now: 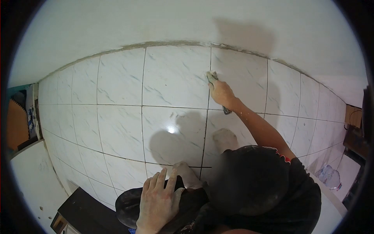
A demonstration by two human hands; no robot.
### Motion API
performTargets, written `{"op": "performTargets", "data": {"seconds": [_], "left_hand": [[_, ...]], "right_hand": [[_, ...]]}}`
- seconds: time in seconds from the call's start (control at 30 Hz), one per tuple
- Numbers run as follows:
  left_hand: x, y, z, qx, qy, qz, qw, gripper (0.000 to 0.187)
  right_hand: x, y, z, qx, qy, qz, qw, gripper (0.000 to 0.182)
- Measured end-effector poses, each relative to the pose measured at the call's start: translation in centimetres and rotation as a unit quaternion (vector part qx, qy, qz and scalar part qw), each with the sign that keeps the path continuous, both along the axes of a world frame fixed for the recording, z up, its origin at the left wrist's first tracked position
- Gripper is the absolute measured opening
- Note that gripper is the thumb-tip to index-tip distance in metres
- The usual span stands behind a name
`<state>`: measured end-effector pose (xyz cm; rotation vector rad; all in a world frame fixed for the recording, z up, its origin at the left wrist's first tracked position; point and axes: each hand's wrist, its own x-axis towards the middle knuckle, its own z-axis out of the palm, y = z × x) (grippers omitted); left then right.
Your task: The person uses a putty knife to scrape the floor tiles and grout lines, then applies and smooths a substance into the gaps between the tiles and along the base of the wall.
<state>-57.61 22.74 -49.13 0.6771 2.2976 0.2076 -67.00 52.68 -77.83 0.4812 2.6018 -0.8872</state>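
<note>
My right hand (221,94) is closed around a small scraper-like tool (226,110), whose dark end sticks out below the fist. Pale material shows at the tool's upper end, by a joint between white marbled tiles (175,78). Over my dark-clothed knee (126,204) lies my left hand (159,197), its fingers spread, holding nothing. Whitish dust covers both hands.
Above the tiles, a rough edge (179,43) meets a plain white wall (156,23). My bare feet (226,139) are on the tiled floor. A dark box-like piece (85,212) stands lower left, and a clear plastic bottle (329,177) lies at right.
</note>
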Motion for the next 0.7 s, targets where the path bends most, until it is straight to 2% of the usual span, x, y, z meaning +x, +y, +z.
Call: {"op": "performTargets", "data": {"seconds": [0.17,0.23,0.33,0.47,0.53,0.7], "left_hand": [[-0.2,0.0,0.1,0.002,-0.001,0.006,1.000,0.052],[0.0,-0.1,0.0,-0.009,0.002,0.003,1.000,0.052],[0.0,-0.1,-0.3,-0.004,-0.002,-0.008,1.000,0.052],[-0.5,0.2,-0.2,0.005,0.001,-0.005,1.000,0.052],[-0.3,0.0,-0.4,-0.001,0.006,-0.005,1.000,0.052],[-0.5,0.5,-0.7,-0.011,-0.016,-0.001,1.000,0.051]], "right_hand": [[0.7,0.1,-1.0,-0.015,0.013,-0.005,1.000,0.045],[1.5,0.1,-2.6,0.010,0.070,0.039,0.997,0.046],[-1.4,1.2,-1.1,-0.005,0.051,0.021,0.998,0.047],[-0.1,0.0,-1.5,-0.003,0.059,0.026,0.998,0.048],[1.5,-1.2,-0.6,0.003,0.025,0.038,0.999,0.047],[-2.0,0.3,-0.8,-0.016,0.008,0.021,1.000,0.049]]}}
